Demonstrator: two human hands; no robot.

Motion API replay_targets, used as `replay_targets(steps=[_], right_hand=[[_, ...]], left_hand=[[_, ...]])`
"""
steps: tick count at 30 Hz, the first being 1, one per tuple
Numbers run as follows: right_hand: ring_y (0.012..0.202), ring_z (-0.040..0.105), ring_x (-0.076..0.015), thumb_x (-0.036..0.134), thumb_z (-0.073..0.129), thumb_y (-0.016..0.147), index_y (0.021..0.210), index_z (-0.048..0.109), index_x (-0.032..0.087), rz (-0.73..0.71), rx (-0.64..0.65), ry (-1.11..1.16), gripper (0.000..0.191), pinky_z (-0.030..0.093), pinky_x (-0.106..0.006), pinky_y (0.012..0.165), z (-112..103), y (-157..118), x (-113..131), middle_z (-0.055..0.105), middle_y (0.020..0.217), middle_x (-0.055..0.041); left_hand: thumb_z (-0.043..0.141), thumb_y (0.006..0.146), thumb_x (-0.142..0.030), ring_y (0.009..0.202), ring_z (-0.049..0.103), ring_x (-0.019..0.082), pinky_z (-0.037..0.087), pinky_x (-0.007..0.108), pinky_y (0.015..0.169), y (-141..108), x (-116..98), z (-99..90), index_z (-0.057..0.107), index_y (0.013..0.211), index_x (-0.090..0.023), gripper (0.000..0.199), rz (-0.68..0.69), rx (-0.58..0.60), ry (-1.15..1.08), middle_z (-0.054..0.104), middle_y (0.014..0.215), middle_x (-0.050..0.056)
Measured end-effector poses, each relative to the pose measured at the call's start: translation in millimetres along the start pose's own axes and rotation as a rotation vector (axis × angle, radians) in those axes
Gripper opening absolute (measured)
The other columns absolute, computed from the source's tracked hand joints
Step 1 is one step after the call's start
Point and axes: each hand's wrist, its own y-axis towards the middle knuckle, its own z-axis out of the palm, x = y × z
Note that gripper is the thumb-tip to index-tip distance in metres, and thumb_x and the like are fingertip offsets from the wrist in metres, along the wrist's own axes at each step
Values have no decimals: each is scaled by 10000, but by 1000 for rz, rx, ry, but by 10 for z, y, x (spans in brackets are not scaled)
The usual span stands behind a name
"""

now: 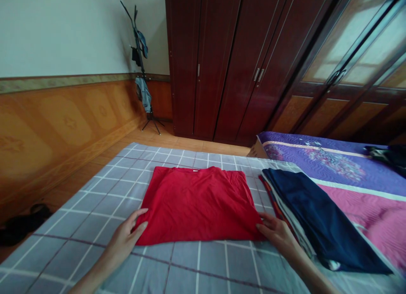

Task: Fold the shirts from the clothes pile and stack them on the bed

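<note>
A red shirt lies folded into a wide, flat shape on the grey checked bedsheet, with a small pale label at its far edge. My left hand grips its near left corner, thumb and forefinger on the cloth. At the near right corner, my right hand pinches the fabric between thumb and fingers. Close by my right forearm is a stack of folded clothes, with a navy blue garment on top and grey and orange-red layers beneath.
A purple and pink bedspread covers the surface to the right, with dark clothing on it. Beyond the bed stand a dark red wardrobe and a coat rack. A black item rests on the floor at left.
</note>
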Motion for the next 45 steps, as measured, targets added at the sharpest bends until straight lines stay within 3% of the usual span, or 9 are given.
replay_targets(steps=[4, 11, 16, 19, 22, 29, 34, 41, 45], right_hand=[[756, 676, -242, 471, 586, 691, 995, 667, 157, -44, -12, -109, 444, 532, -319, 673, -30, -262, -23, 713, 810, -89], [840, 672, -239, 456, 543, 739, 981, 700, 215, -129, -129, -497, 376, 508, -306, 788, -67, -590, -395, 720, 886, -63], [791, 668, -206, 474, 436, 836, 1117, 644, 162, -53, -262, -728, 468, 486, -258, 664, -144, 50, -117, 711, 906, -76], [966, 616, -262, 455, 456, 843, 1091, 656, 130, -39, -454, -911, 455, 454, -317, 773, -68, 571, 75, 657, 1067, -142], [1091, 512, -329, 441, 510, 827, 1047, 665, 119, -67, -553, -968, 420, 393, -394, 862, 88, 949, 126, 611, 1122, -177], [993, 523, -241, 306, 452, 874, 928, 660, 157, -96, -662, -964, 261, 356, -324, 866, 91, 1254, 13, 642, 999, -108], [998, 504, -260, 300, 474, 865, 868, 660, 155, -98, -672, -972, 235, 356, -330, 853, 17, 1255, -27, 638, 962, -118], [1081, 457, -293, 314, 478, 873, 1057, 616, 128, -130, -624, -967, 296, 326, -374, 905, 84, 1182, 70, 589, 1090, -152], [1087, 498, -263, 341, 418, 905, 1124, 604, 147, -147, -527, -886, 346, 351, -323, 884, 117, 1078, 261, 612, 1111, -127]], left_hand=[[547, 750, -572, 1016, 633, 268, 495, 366, 907, 37, -119, -123, 596, 1126, -178, 547, 71, 57, 44, 662, 1134, 95], [532, 808, -472, 1094, 598, 226, 446, 294, 949, 91, 74, -365, 601, 1157, -242, 423, 157, 226, 376, 662, 1152, 36], [425, 827, -487, 858, 662, 224, 487, 292, 759, 869, -109, -358, 535, 1204, -145, 521, 146, -12, 679, 687, 994, 81], [469, 802, -507, 915, 650, 248, 471, 284, 733, 1325, -223, -208, 595, 1082, -127, 488, 86, -99, 776, 680, 1008, 121], [462, 824, -510, 869, 657, 246, 447, 266, 657, 1529, -261, -15, 616, 929, -190, 370, 104, -85, 790, 696, 929, 82], [299, 924, -418, 849, 660, 242, 415, 257, 635, 1564, -147, 21, 521, 998, -200, 320, 117, -205, 806, 690, 872, 92], [311, 914, -456, 792, 667, 245, 397, 255, 579, 1575, -112, -2, 538, 981, -245, 317, 72, -160, 907, 699, 846, 66], [335, 902, -491, 772, 661, 242, 391, 256, 569, 1546, -159, 53, 567, 970, -256, 337, 38, -180, 907, 704, 837, 54], [361, 904, -450, 868, 641, 238, 415, 267, 646, 1446, -318, 49, 566, 987, -229, 312, 190, -323, 882, 682, 995, 67]])
